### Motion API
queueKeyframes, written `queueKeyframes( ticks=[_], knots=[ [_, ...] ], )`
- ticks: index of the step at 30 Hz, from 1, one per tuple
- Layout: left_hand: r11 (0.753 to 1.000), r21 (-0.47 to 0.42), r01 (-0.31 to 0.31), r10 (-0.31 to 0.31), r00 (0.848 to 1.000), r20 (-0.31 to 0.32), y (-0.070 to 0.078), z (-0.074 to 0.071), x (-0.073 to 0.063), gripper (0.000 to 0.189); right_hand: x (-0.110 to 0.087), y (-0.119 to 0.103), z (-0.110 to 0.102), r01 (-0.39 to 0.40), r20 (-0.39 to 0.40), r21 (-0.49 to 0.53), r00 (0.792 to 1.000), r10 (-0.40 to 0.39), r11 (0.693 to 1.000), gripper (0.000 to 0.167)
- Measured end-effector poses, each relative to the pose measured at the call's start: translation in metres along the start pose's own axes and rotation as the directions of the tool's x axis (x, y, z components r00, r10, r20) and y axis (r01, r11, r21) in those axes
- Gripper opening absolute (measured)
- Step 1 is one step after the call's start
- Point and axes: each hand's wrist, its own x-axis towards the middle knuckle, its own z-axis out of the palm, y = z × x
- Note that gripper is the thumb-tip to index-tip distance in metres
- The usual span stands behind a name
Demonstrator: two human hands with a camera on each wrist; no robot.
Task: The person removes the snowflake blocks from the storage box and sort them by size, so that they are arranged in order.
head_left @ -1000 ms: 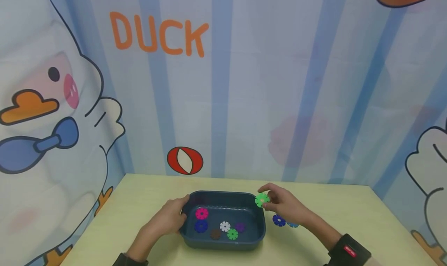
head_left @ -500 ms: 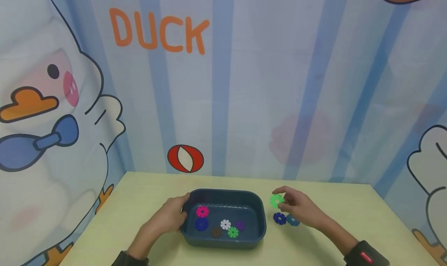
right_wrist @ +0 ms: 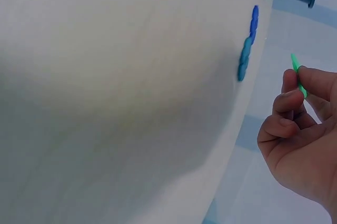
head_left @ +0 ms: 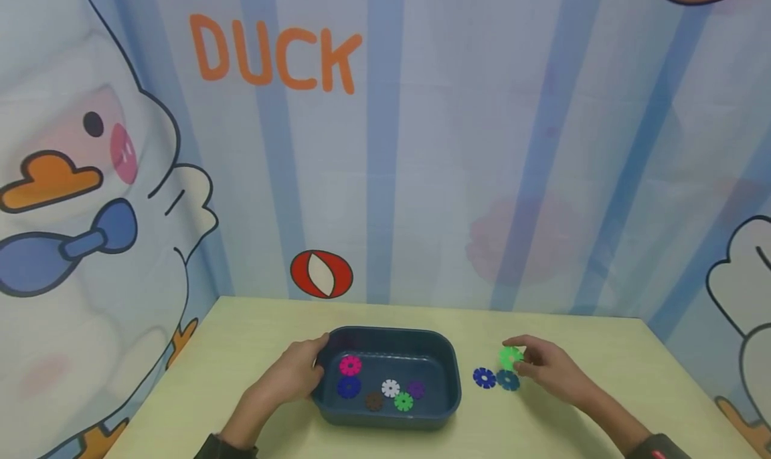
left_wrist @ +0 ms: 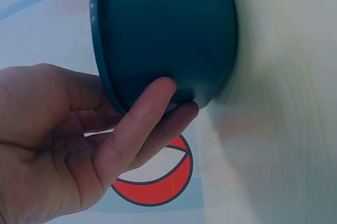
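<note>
A dark blue-green plastic basin [head_left: 385, 422] stands on the table, and my left hand [head_left: 293, 371] grips its left end. In the left wrist view, fingers [left_wrist: 142, 116] of that hand lie against the outer wall. My right hand [head_left: 554, 369] pinches a bright green snowflake disc [head_left: 510, 358] between thumb and fingertips, above the table right of the basin. Just below that disc, a dark blue disc [head_left: 484, 378] and a teal disc [head_left: 508, 380] lie side by side on the table. The right wrist view shows the green disc [right_wrist: 298, 77] edge-on, apart from those two.
Inside the basin lie a pink disc [head_left: 350, 365], a blue disc [head_left: 349, 387], a brown disc [head_left: 374, 401], a white disc [head_left: 390, 388], a purple disc [head_left: 416, 389] and another green disc [head_left: 403, 401]. A printed duck curtain [head_left: 434, 144] hangs behind the pale yellow table [head_left: 572, 338].
From over the basin's right rim, my right hand has carried the green disc rightward to above the two table discs. My left hand keeps its grip on the basin.
</note>
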Motion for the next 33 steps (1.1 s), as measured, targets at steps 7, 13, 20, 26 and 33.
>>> queueKeyframes(
  ticks=[7, 13, 20, 26, 33],
  knots=[
    [1.000, -0.006, -0.002, 0.002, 1.000, 0.004, -0.001, 0.000, 0.000, 0.065, -0.010, 0.022, -0.005, -0.042, -0.007, 0.016, 0.999, 0.042, 0.999, 0.043],
    [1.000, -0.004, -0.010, 0.010, 1.000, -0.003, -0.001, 0.000, 0.000, 0.064, -0.015, 0.029, -0.009, -0.110, -0.009, -0.010, 0.994, 0.110, 0.994, 0.041],
    [1.000, -0.002, -0.004, 0.004, 1.000, 0.002, -0.001, 0.000, 0.000, 0.064, -0.021, 0.033, -0.009, -0.186, -0.010, -0.032, 0.983, 0.186, 0.982, 0.038],
    [1.000, -0.004, -0.007, 0.007, 1.000, -0.001, -0.003, 0.001, 0.001, 0.064, -0.020, 0.034, -0.006, -0.184, -0.021, -0.110, 0.983, 0.182, 0.977, 0.038],
    [1.000, -0.011, -0.017, 0.017, 1.000, -0.002, -0.003, 0.001, 0.001, 0.065, -0.019, 0.039, -0.008, -0.089, 0.033, -0.184, 0.995, 0.096, 0.979, 0.040]
  ],
)
